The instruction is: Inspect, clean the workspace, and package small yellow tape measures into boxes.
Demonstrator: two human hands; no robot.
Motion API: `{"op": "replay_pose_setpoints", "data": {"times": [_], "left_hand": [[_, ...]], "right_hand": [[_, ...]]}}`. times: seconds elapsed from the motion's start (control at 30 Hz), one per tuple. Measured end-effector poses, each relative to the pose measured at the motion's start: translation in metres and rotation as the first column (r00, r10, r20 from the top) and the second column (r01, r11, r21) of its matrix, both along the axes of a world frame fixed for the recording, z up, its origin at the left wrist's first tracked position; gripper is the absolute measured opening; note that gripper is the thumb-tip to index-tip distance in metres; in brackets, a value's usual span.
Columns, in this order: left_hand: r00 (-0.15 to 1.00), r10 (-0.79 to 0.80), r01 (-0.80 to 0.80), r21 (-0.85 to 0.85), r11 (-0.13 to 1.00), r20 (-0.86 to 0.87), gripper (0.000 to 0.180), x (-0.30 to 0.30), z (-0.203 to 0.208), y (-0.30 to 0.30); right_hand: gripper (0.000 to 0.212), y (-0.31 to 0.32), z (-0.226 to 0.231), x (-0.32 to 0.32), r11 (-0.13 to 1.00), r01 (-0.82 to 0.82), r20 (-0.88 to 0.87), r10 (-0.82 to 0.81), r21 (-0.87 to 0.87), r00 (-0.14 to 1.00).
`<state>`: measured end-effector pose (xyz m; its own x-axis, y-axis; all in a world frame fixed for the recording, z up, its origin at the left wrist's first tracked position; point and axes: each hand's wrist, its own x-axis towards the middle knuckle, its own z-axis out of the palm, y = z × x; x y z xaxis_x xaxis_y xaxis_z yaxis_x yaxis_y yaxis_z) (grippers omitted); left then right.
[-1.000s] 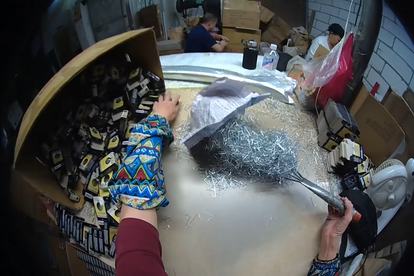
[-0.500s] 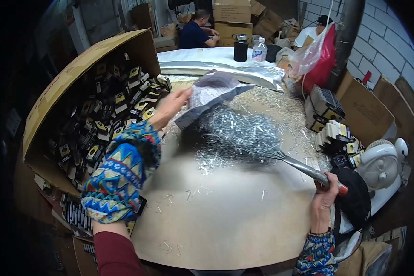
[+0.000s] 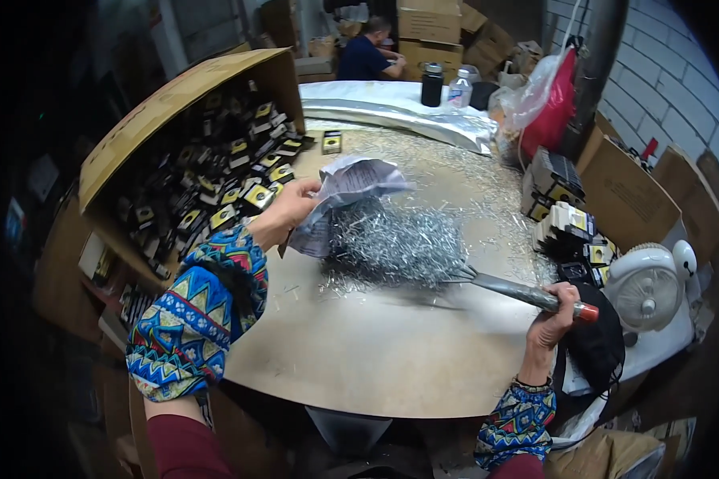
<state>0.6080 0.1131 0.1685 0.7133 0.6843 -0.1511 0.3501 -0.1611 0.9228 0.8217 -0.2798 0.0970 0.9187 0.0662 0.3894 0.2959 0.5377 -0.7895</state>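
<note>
My left hand (image 3: 289, 211) pinches the edge of a crumpled grey-white printed sheet or bag (image 3: 363, 177); which of the two I cannot tell. It leans against the left and far side of a heap of small shiny metal-looking pieces (image 3: 403, 243). On the right, my right hand (image 3: 553, 315) is wrapped round the handle of a long metal fork-like tool (image 3: 511, 288) with a red end. The tool's prongs reach into the heap's right edge and their tips are hidden. The heap sits on a pale tabletop (image 3: 359, 359).
A tipped carton (image 3: 108, 156) full of small black-and-yellow boxes lies at left. One small box (image 3: 331, 142) rests by its mouth. Loose pieces are strewn at the back. A white fan (image 3: 649, 287) and stacked boxes (image 3: 555, 180) stand at right. Another person (image 3: 365, 54) sits beyond.
The sheet or bag has come lower and its edge now touches the heap's left side. Together, the tool and heap have moved a little left. The whole view has shifted.
</note>
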Motion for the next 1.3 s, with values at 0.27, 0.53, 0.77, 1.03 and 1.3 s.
{"op": "replay_pose_setpoints", "data": {"times": [0.27,0.53,0.77,1.03,1.3], "left_hand": [[0.987,-0.144,0.12,0.283,0.952,0.066,0.051,-0.052,0.057,0.006],[0.658,-0.244,0.752,0.605,0.264,-0.712,0.095,-0.018,0.016,-0.027],[0.922,-0.315,0.319,0.905,0.283,-0.226,0.073,-0.039,-0.023,-0.087],[0.921,-0.387,0.119,0.978,0.172,-0.044,0.05,-0.062,-0.022,-0.078],[0.878,-0.464,0.133,0.868,0.479,0.121,0.034,-0.084,0.034,-0.018]], "right_hand": [[0.017,0.002,0.015,-0.011,0.997,-0.068,-0.054,0.069,0.035,0.996],[0.016,0.012,0.037,-0.031,0.996,-0.049,0.099,0.042,0.072,0.994],[0.028,0.05,0.099,-0.063,0.975,-0.072,0.272,0.012,0.211,0.962],[0.036,0.083,0.18,-0.126,0.977,-0.112,0.567,-0.011,0.181,0.823],[0.02,0.075,0.155,-0.08,0.989,0.059,0.607,-0.13,0.136,0.784]]}}
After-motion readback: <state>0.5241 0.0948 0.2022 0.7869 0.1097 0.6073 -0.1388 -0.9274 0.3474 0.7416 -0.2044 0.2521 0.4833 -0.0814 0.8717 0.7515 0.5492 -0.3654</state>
